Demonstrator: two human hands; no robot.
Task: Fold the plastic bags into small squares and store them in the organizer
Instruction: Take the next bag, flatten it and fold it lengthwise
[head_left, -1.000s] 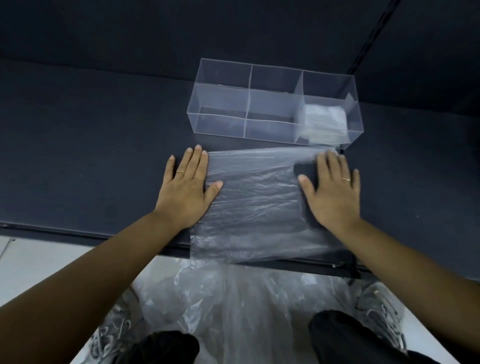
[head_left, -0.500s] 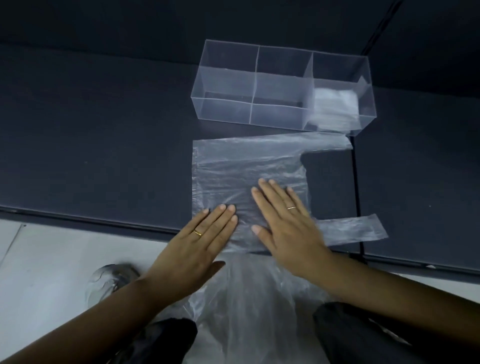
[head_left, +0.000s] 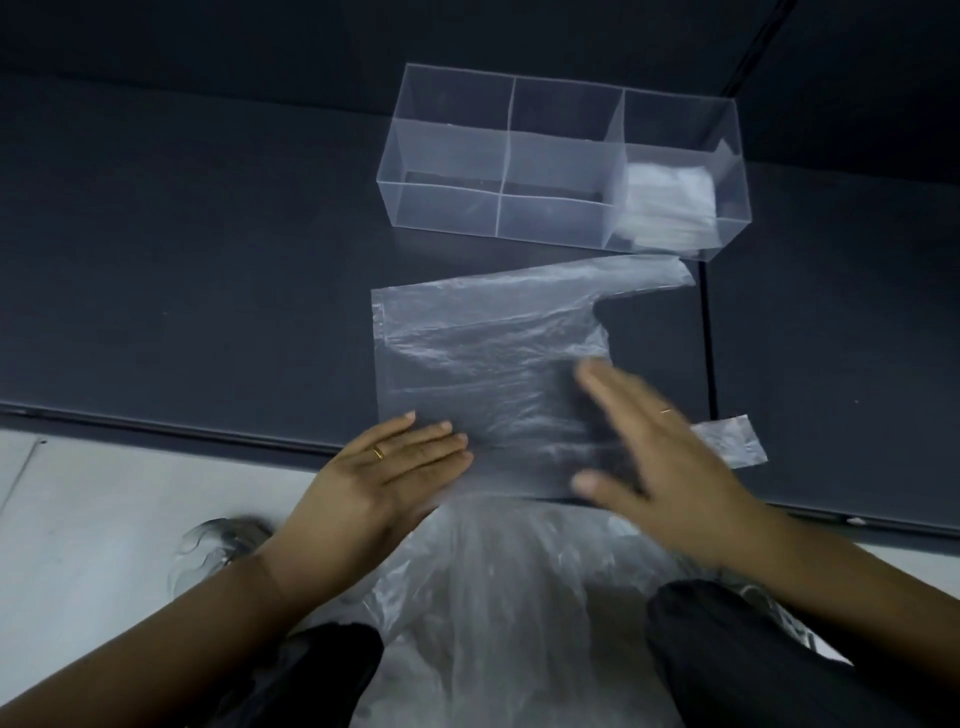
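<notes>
Clear plastic bag (head_left: 488, 374) lies flat at the near edge of the dark table (head_left: 208, 286), handles off to the right. Now the left hand (head_left: 384, 483) presses flat on its near left corner, fingers straight, gripping nothing. Over the bag's right side the right hand (head_left: 660, 467) is a blur, fingers spread, holding nothing; touching or not, I can't tell. Just behind stands the transparent organizer (head_left: 452, 150), folded bags (head_left: 670, 202) in its right compartment.

Clear plastic bag (head_left: 483, 364) flat on dark table (head_left: 208, 286); left hand (head_left: 379, 478) and right hand (head_left: 649, 457) flat on it; clear organizer (head_left: 519, 166) beyond, folded bags (head_left: 670, 202) in right compartment.
</notes>
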